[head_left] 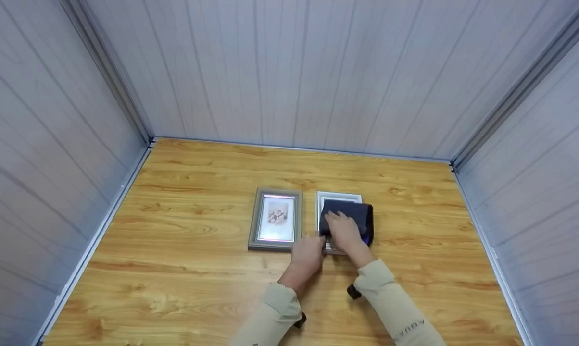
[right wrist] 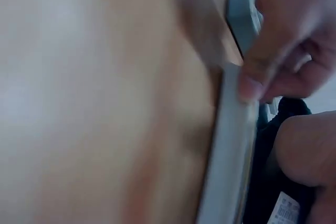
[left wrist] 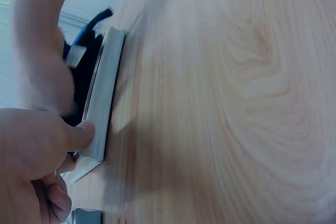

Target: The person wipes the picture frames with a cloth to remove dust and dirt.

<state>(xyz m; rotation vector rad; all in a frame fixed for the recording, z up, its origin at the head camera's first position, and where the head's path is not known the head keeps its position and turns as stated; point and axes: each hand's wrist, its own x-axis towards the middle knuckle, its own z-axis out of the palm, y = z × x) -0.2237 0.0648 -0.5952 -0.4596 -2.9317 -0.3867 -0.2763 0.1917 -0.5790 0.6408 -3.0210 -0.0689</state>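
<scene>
Two picture frames lie side by side. At the lower left corner of the white picture frame [head_left: 339, 195], my left hand [head_left: 308, 252] grips the border, thumb on its outer edge in the left wrist view. A folded dark cloth [head_left: 347, 210] covers much of this frame and overhangs its right side. My right hand [head_left: 345, 233] presses on the cloth with extended fingers. A white printed label [right wrist: 286, 211] shows on the dark cloth in the right wrist view. To the left lies the grey-brown picture frame [head_left: 252, 221], its floral picture facing up, untouched by either hand.
The wood-grain table [head_left: 183, 274] is bounded by a pale panelled back wall [head_left: 280, 72], a left wall [head_left: 39, 144] and a right wall [head_left: 534, 192]. Metal strips run along the table's edges.
</scene>
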